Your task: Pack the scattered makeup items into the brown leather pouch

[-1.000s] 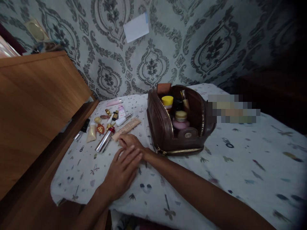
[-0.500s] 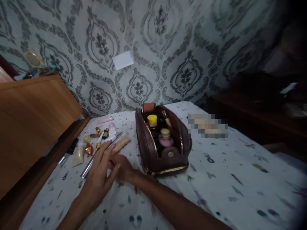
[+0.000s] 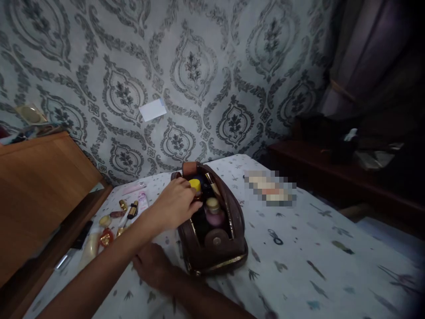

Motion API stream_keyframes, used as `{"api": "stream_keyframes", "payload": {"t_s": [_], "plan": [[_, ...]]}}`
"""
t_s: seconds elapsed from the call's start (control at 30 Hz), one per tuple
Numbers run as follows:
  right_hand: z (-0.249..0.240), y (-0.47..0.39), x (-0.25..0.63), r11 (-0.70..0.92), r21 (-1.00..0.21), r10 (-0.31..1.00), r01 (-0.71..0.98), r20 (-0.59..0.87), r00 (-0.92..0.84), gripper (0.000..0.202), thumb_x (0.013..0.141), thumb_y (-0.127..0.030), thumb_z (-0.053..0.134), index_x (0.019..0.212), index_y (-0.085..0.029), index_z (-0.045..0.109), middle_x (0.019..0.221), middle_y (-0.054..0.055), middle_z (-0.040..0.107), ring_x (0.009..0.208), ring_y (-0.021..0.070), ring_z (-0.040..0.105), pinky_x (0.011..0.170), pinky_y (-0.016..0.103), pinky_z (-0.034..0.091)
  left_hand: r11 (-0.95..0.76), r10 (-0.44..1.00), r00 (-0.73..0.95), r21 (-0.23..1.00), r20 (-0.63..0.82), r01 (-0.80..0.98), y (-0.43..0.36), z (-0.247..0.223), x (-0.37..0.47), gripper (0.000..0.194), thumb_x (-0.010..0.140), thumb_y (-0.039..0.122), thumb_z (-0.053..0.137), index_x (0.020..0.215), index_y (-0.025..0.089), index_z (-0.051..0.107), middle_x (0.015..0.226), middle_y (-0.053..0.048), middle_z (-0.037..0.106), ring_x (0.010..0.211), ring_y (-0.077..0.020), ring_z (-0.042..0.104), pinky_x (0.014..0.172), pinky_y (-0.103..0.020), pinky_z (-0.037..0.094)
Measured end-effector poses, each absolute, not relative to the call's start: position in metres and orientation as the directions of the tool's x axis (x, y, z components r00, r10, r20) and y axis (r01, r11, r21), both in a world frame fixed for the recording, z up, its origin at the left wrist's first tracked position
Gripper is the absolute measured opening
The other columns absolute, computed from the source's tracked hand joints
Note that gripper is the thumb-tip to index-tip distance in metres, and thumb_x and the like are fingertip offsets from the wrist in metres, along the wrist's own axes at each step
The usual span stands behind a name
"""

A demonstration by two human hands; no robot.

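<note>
An unzipped brown bag (image 3: 212, 261) stands on the patterned white cloth. Inside it are a yellow-capped jar (image 3: 195, 184), a pink bottle (image 3: 215, 216) with a pale cap and a brush (image 3: 213, 184). My left hand (image 3: 177, 201) reaches over the bag's left edge, its fingers bent down beside the yellow cap; whether they grip anything is hidden. My right hand (image 3: 153, 266) lies low over the cloth, left of the bag and partly below my left forearm, with its fingers curled and their contents unclear.
Left of my hands lie a red ornate bottle (image 3: 106, 238), a cream tube (image 3: 90, 249), a pink-and-white tube (image 3: 142, 201) and several small cosmetics. A wooden panel (image 3: 49, 195) borders the left. A blurred-out item (image 3: 270, 188) lies right of the bag.
My left hand has moved right, from the cosmetics up to the bag's opening. My right hand has drawn back slightly toward me. The view has shifted, with the bag now lower and further left.
</note>
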State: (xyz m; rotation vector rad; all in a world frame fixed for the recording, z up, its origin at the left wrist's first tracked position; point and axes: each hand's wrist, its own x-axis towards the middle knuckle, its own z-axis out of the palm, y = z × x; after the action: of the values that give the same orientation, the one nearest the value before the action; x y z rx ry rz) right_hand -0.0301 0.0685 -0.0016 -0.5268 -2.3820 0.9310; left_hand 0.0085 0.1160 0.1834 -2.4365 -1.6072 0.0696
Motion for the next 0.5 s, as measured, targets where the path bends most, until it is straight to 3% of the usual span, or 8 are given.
{"api": "stream_keyframes", "payload": {"t_s": [0.1,0.23,0.37,0.5], "plan": [[0.001,0.068,-0.03,0.729,-0.646,0.517,0.227,0.301,-0.801,0.027,0.091,-0.025,0.047,0.095,-0.013,0.07,0.097,0.013,0.074,0.087,0.0264,0.07,0.072,0.032,0.05,-0.378,0.925,0.333,-0.374,-0.181,0.847,0.134,0.193,0.021,0.036,0.092,0.042,0.048,0.09,0.013,0.07,0.092,-0.013,0.071,0.094,-0.0275,0.065,0.091,-0.041,0.045],[0.003,0.069,-0.031,0.731,-0.647,0.516,0.218,0.315,-0.797,0.024,0.089,-0.025,0.051,0.091,-0.014,0.072,0.093,0.011,0.076,0.082,0.0251,0.07,0.069,0.03,0.05,-0.392,0.888,0.222,-0.412,-0.402,0.823,0.149,0.203,0.036,0.042,0.092,0.047,0.046,0.1,0.015,0.071,0.102,-0.013,0.072,0.093,-0.028,0.068,0.078,-0.035,0.05],[0.003,0.069,-0.032,0.72,-0.661,0.524,0.212,0.318,-0.79,0.024,0.089,-0.026,0.051,0.088,-0.016,0.072,0.091,0.01,0.076,0.08,0.0241,0.071,0.067,0.029,0.048,-0.412,0.839,0.138,-0.448,-0.527,0.794,0.158,0.203,0.05,0.039,0.091,0.041,0.05,0.109,0.013,0.07,0.113,-0.016,0.07,0.1,-0.0303,0.067,0.078,-0.035,0.052],[0.003,0.069,-0.032,0.71,-0.671,0.533,0.215,0.313,-0.786,0.023,0.088,-0.026,0.053,0.088,-0.015,0.072,0.091,0.011,0.076,0.079,0.0252,0.071,0.065,0.03,0.046,-0.419,0.824,0.134,-0.433,-0.551,0.798,0.165,0.195,0.054,0.035,0.088,0.037,0.055,0.109,0.013,0.071,0.112,-0.017,0.07,0.1,-0.03,0.067,0.077,-0.034,0.053]]}}
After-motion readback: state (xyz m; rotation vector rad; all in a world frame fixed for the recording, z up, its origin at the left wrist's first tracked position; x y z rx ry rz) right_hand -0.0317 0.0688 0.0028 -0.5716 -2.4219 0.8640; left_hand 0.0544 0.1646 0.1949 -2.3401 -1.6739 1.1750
